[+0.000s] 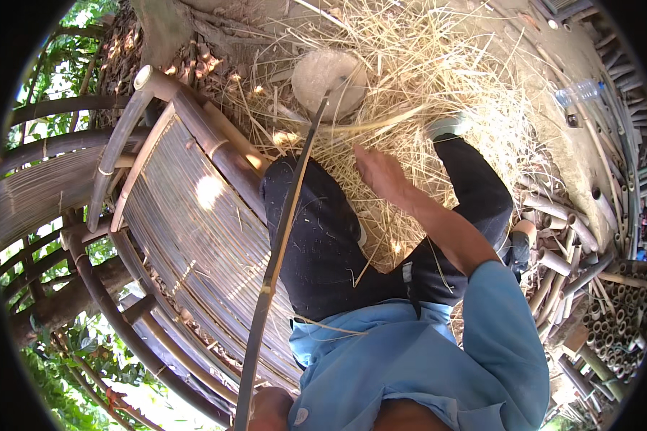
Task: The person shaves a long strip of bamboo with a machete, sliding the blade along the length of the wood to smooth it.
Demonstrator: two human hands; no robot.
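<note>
A long, narrow bamboo strip (277,251), dark on one face and pale along its edge, slants from the lower edge across my left thigh. Its far end reaches a round, pale wooden block (310,82) on the ground. At the lower edge my left hand (272,406) is closed against the strip's near end, partly cut off by the frame. Above the ground between my knees, my right hand (382,174) is apart from the strip. Its fingers are curled together, and whatever they hold, if anything, is hidden.
Straw-like bamboo shavings (446,65) cover the ground ahead. A slatted bamboo bench (194,215) stands close on my left. To the right are a clear plastic bottle (579,93), loose bamboo pieces (564,215) and a stack of cut bamboo tubes (618,320).
</note>
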